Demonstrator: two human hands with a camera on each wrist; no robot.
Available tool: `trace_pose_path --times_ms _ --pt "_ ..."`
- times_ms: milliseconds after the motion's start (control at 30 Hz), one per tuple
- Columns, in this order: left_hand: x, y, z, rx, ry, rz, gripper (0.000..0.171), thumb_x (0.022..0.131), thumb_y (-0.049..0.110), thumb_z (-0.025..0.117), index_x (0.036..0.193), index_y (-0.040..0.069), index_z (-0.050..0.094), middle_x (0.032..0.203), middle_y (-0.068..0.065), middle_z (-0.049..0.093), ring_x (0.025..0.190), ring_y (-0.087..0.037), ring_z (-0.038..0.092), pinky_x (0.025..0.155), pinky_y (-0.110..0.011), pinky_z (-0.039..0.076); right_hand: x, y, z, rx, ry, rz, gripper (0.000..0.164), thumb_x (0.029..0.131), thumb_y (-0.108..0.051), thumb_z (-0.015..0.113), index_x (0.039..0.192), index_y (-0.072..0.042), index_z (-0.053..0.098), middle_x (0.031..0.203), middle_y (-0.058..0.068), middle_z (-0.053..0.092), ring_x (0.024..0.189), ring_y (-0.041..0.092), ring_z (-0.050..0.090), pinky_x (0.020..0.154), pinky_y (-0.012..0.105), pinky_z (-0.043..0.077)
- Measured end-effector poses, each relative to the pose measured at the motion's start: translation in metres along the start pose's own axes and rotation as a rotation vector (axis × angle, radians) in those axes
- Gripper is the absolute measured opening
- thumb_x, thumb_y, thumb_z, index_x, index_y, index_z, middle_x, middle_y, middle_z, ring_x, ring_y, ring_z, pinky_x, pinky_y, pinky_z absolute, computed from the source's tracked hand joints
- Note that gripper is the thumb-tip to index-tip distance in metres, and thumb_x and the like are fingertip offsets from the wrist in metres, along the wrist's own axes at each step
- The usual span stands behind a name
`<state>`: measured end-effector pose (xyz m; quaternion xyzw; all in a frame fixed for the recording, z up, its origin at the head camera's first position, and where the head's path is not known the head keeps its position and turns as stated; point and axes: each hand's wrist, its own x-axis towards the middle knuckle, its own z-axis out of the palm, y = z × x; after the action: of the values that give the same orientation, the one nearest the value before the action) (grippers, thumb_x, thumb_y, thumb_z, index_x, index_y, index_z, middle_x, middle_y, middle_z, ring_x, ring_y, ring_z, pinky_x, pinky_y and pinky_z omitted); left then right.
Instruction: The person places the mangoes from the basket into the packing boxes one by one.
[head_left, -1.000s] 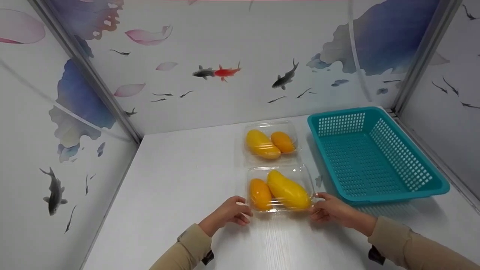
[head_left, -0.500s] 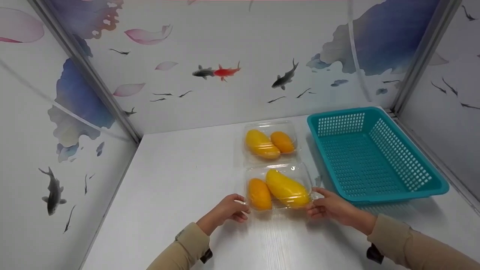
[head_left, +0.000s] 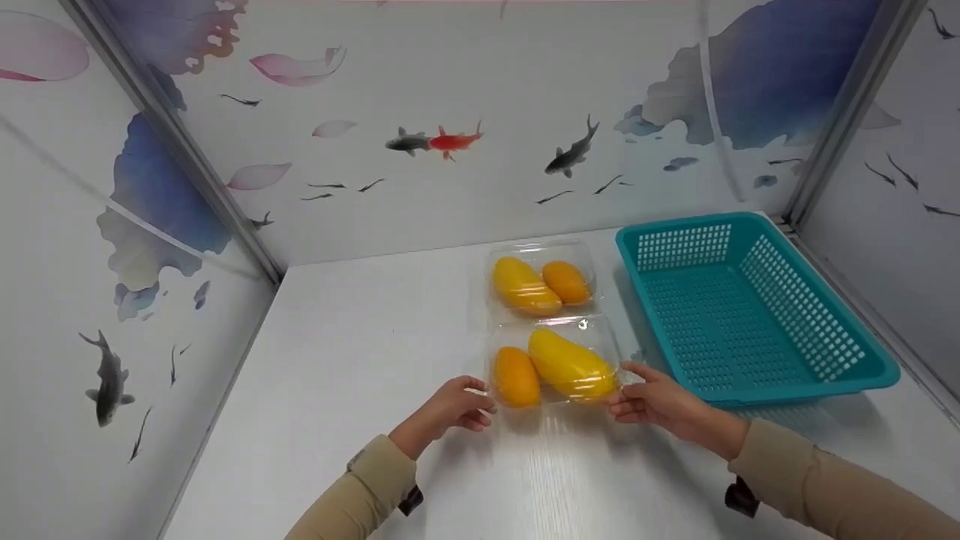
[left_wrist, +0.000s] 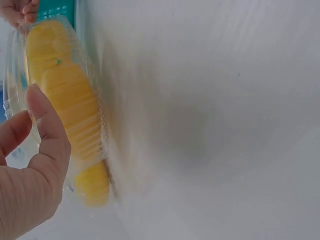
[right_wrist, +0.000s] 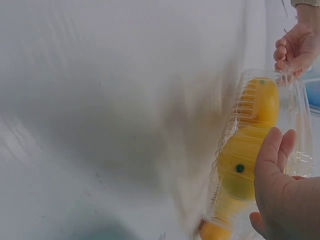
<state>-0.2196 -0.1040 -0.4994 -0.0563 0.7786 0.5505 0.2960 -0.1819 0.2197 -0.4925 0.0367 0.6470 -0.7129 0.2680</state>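
Note:
Two mangoes, a small orange one (head_left: 517, 377) and a larger yellow one (head_left: 572, 365), lie inside a clear plastic clamshell box (head_left: 587, 331). My left hand (head_left: 452, 407) pinches the box's near left corner between thumb and fingers. At the near right corner, my right hand (head_left: 656, 401) holds the rim, its fingertips partly hidden behind the plastic. Both wrist views show the box raised slightly off the table at the near side. Directly behind it sits a second clear box (head_left: 544, 250) with a yellow mango (head_left: 525, 286) and an orange mango (head_left: 566, 282).
A teal perforated basket (head_left: 724, 330) stands at the right, close to my right hand. The white table (head_left: 360, 337) stretches to the left. Printed panels (head_left: 450, 202) wall in the back and both sides.
Both hands have moved the near box a little away from me, closer to the rear box. The rear box and the basket have stayed put.

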Motion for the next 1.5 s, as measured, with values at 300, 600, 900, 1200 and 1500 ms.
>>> trace_pose_path --times_ms 300,600,900,1200,1500 --pt "0.011 0.000 -0.001 -0.008 0.020 -0.008 0.032 0.087 0.017 0.061 0.113 0.003 0.048 0.089 -0.010 0.065 0.059 -0.013 0.059 0.060 -0.022 0.054 0.012 0.005 0.002 0.056 0.039 0.023 0.062 0.095 -0.002 0.036 0.145 0.000 -0.001 0.086 0.009 0.066 0.077 0.018 0.065 0.083 0.036 0.052" --pt "0.017 0.000 -0.001 -0.016 0.040 -0.014 0.032 0.088 0.016 0.060 0.114 0.004 0.048 0.088 -0.009 0.065 0.057 -0.011 0.058 0.059 -0.021 0.053 0.022 0.009 0.001 0.084 0.058 0.027 0.064 0.094 0.000 0.035 0.145 0.000 -0.005 0.082 0.008 0.066 0.073 0.016 0.064 0.077 0.031 0.053" --pt "0.023 0.002 0.001 -0.029 0.042 0.001 0.033 0.088 0.016 0.059 0.116 0.004 0.047 0.090 -0.008 0.064 0.059 -0.012 0.059 0.059 -0.021 0.053 0.029 0.010 -0.001 0.118 0.092 0.001 0.058 0.097 -0.003 0.032 0.142 0.006 -0.003 0.083 0.007 0.063 0.072 0.014 0.065 0.076 0.032 0.054" --pt "0.027 0.005 0.002 -0.044 0.054 -0.010 0.034 0.088 0.017 0.059 0.118 0.005 0.047 0.091 -0.008 0.064 0.058 -0.012 0.058 0.058 -0.020 0.052 0.035 0.008 -0.003 0.139 0.142 0.017 0.058 0.097 -0.005 0.031 0.143 0.006 -0.004 0.086 0.009 0.060 0.073 0.015 0.063 0.076 0.029 0.054" --pt "0.030 0.006 0.002 -0.075 0.048 0.007 0.038 0.088 0.016 0.058 0.122 0.003 0.045 0.094 -0.010 0.066 0.059 -0.012 0.059 0.059 -0.021 0.053 0.036 0.009 -0.003 0.116 0.160 0.013 0.057 0.098 -0.006 0.030 0.143 0.006 -0.003 0.090 0.010 0.059 0.077 0.016 0.062 0.078 0.030 0.053"
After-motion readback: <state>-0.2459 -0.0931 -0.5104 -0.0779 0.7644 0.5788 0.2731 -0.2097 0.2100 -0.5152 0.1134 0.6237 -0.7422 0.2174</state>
